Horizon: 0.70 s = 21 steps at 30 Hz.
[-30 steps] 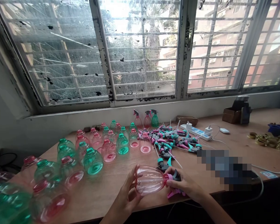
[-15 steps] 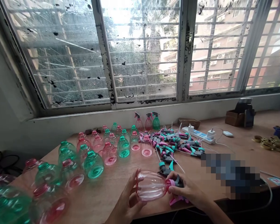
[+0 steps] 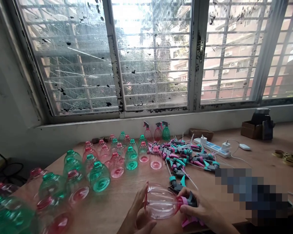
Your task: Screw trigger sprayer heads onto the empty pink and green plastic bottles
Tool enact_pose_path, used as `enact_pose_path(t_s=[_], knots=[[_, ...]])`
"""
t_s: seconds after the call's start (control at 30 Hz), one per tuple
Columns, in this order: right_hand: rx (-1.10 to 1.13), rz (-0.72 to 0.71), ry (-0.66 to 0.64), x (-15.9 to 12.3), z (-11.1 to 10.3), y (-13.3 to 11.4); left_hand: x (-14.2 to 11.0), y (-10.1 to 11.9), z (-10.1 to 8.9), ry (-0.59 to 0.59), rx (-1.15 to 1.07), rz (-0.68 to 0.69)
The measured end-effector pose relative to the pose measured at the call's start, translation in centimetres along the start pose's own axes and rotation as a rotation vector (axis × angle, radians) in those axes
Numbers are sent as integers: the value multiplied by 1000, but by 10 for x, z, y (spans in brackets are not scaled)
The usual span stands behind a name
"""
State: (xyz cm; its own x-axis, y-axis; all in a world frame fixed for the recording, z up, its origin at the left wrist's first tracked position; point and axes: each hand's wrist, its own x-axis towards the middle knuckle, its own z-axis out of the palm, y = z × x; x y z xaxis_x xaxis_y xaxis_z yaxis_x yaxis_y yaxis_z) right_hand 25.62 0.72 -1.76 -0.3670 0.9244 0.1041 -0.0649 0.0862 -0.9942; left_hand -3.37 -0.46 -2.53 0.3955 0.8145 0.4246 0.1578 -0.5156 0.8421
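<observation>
A clear pink spray bottle (image 3: 161, 202) lies on its side in the air between my hands, near the table's front edge. My left hand (image 3: 136, 213) is wrapped round its base, thumb below and fingers behind. At the neck, my right hand (image 3: 197, 208) grips the pink collar of the black and pink spray head (image 3: 192, 199), whose pink trigger (image 3: 189, 221) points down. Just beyond my right hand lies a loose black and teal spray head (image 3: 175, 185). Whether the collar is fully seated on the neck, I cannot tell.
Several open pink and green bottles (image 3: 99, 177) stand at the left. A heap of spray heads (image 3: 183, 152) lies behind my hands. Three bottles with heads (image 3: 157, 131) stand by the wall. Farther right are a power strip (image 3: 212, 148), a cardboard box (image 3: 249, 130) and a blurred dark object (image 3: 254, 193).
The view has shifted slightly, so everything sits a little lower and farther right. Both hands keep hold of the spray bottle in nearly the same pose.
</observation>
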Motion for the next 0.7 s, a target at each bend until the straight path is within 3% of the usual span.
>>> enact_pose_path(t_s=[0.33, 0.7], knots=[[4, -20, 1, -1, 3, -7, 3, -13, 3, 14, -17, 68], [45, -4, -3, 6, -2, 13, 0, -18, -1, -30, -156, -39]])
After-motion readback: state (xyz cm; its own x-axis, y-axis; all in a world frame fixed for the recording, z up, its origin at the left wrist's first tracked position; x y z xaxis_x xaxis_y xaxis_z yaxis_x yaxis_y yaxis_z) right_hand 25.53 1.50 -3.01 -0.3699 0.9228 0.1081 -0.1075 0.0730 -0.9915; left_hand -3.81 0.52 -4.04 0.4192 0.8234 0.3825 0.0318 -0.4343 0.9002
